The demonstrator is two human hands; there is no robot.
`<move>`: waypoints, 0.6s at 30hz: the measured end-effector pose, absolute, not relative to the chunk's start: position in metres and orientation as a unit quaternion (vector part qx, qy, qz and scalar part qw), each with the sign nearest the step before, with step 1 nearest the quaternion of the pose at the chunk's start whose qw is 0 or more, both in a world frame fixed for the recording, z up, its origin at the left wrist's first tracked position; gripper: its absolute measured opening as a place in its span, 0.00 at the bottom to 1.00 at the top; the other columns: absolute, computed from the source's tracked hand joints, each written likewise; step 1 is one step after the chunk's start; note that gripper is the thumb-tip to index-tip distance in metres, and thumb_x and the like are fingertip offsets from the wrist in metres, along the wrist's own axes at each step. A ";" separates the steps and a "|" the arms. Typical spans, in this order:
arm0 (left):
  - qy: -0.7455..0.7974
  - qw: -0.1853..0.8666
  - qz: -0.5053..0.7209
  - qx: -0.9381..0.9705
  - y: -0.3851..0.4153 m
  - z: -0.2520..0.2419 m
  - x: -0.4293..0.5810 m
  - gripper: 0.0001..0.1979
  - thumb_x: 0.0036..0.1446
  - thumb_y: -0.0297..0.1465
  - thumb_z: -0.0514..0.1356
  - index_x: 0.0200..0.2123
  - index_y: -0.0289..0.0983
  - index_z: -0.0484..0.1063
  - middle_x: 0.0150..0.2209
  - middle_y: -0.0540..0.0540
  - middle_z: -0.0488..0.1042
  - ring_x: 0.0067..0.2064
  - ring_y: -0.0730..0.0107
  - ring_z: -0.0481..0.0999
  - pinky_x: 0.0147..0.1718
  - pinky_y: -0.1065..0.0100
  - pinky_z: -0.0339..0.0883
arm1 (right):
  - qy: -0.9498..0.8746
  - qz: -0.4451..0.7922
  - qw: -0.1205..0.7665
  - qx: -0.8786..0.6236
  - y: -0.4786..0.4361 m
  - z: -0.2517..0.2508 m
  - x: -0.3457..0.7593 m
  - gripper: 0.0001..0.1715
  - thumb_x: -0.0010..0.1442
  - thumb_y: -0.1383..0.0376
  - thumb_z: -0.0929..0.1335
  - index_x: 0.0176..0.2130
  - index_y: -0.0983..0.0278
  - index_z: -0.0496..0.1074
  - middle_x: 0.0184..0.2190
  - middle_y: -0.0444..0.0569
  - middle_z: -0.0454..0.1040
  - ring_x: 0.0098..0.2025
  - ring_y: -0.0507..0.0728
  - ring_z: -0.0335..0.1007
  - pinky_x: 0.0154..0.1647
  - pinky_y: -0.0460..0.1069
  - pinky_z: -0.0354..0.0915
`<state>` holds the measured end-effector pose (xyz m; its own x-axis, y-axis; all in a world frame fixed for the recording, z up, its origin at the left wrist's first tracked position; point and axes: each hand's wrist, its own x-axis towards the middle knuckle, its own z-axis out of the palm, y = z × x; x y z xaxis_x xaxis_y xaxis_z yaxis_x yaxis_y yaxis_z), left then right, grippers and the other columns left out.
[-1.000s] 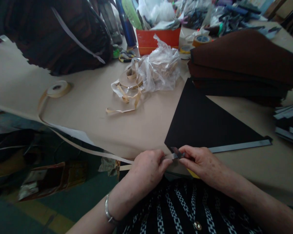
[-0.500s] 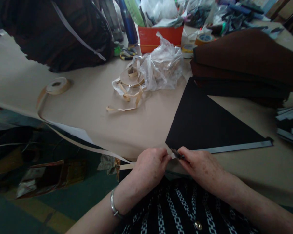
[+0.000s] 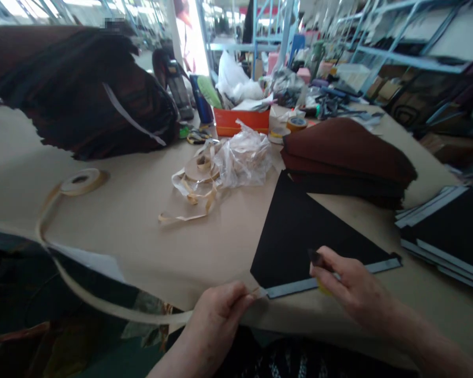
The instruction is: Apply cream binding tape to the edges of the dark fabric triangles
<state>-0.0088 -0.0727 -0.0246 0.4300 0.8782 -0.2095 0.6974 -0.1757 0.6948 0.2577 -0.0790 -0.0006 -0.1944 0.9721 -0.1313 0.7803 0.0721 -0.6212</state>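
My left hand [image 3: 224,310] is closed in a pinch on the end of a cream tape [image 3: 142,315], near the left corner of a black sheet [image 3: 299,231]. The tape runs back along the table edge to a tape roll [image 3: 80,181] at the left. A pale grey strip [image 3: 295,287] lies along the sheet's near edge. Over the right part of that strip, my right hand [image 3: 345,278] is closed around dark-tipped snips [image 3: 316,258]; something yellow shows below the fingers. Blur hides the snips' exact shape.
Another tape roll [image 3: 204,164] and a crumpled plastic bag [image 3: 246,157] lie mid-table. Brown sheets [image 3: 347,152] are stacked behind the black sheet. More strip-edged black pieces [image 3: 453,236] lie at right. A large dark bundle [image 3: 82,94] stands at left, an orange box [image 3: 242,122] behind.
My hands have parted: the right, with the snips, moved right over the black sheet, away from the tape. My left still pinches the tape. The view has tilted up.
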 end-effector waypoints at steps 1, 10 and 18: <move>0.522 0.368 0.124 0.759 -0.070 -0.028 -0.012 0.17 0.60 0.35 0.50 0.20 0.37 0.59 0.18 0.54 0.59 0.22 0.75 0.59 0.22 0.71 0.51 | -0.696 0.281 0.175 -0.637 -0.071 0.000 0.276 0.12 0.65 0.61 0.57 0.31 0.62 0.62 0.25 0.44 0.70 0.26 0.51 0.66 0.28 0.45 0.58; 0.444 0.268 0.151 0.841 -0.054 -0.035 0.014 0.13 0.61 0.28 0.50 0.26 0.37 0.69 0.35 0.46 0.74 0.38 0.66 0.72 0.36 0.68 0.65 | -0.616 0.170 0.077 -0.765 -0.025 -0.040 0.390 0.16 0.56 0.54 0.65 0.36 0.63 0.70 0.30 0.50 0.75 0.33 0.58 0.71 0.32 0.48 0.59; 0.431 0.222 0.038 0.874 -0.040 -0.025 0.035 0.11 0.59 0.24 0.53 0.26 0.36 0.71 0.36 0.45 0.74 0.39 0.63 0.71 0.38 0.65 0.66 | -0.616 0.264 0.060 -0.740 -0.125 -0.038 0.390 0.12 0.53 0.58 0.65 0.27 0.61 0.75 0.27 0.50 0.75 0.28 0.58 0.70 0.27 0.48 0.59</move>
